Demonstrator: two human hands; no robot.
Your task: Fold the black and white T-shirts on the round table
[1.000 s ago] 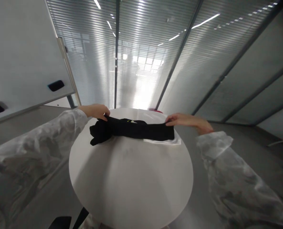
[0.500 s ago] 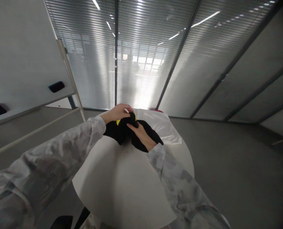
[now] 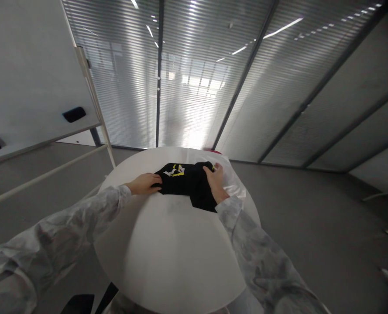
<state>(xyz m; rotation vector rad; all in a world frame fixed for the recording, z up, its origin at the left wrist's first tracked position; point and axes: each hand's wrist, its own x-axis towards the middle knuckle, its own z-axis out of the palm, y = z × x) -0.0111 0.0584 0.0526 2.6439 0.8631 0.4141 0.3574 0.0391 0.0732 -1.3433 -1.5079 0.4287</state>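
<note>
A black T-shirt [image 3: 178,185] with a yellow and white print lies partly spread on the round white table [image 3: 180,248]. My left hand [image 3: 144,183] grips its left edge, fingers curled over the cloth. At the shirt's upper right, my right hand [image 3: 216,179] is closed on a bunched part, where a bit of yellow shows. Below the right hand a dark flap of the shirt hangs lower than the rest. Beneath and behind the right hand lies a shiny white sheet or bag [image 3: 236,176], partly covered.
A whiteboard on a pale metal frame [image 3: 105,131] stands at the left. Beyond the table is a glass partition with blinds [image 3: 187,104]. Something red [image 3: 216,151] peeks out behind the table's far edge. Grey floor [image 3: 298,213] extends to the right.
My hands were close together on the bunched shirt; now they are apart, left hand further left, right hand further right. The shirt is flatter and its print shows.
</note>
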